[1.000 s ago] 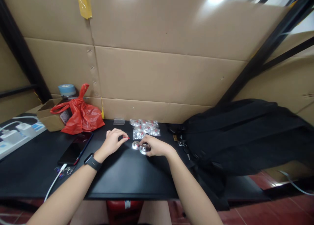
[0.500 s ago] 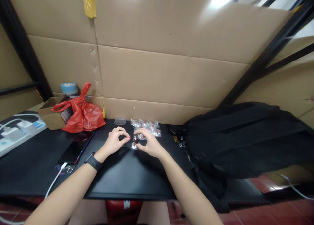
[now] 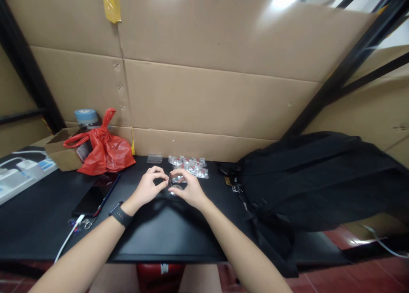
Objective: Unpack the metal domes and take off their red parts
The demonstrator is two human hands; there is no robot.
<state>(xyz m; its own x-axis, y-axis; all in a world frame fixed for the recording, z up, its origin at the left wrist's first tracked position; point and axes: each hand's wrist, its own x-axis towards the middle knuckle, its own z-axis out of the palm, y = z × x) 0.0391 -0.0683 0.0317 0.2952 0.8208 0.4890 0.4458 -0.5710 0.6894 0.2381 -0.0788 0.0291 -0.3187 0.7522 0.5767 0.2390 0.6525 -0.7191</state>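
Over the black table, my right hand holds a small dark, shiny round piece between thumb and fingers. My left hand meets that piece from the left with thumb and forefinger pinched together; whatever lies between those fingertips is too small to make out. Just below the dark piece, a shiny silver round object sits beside my right thumb, partly covered by it. Behind my right hand lie several small clear packets with red and silver contents.
To the left are a phone with a white cable, a red plastic bag, a cardboard box and a power strip. A black backpack covers the right side, keys near it.
My hands have come together at the dark piece, which has turned edge-on and moved slightly left. The red bit seen at my left fingertips is no longer visible.
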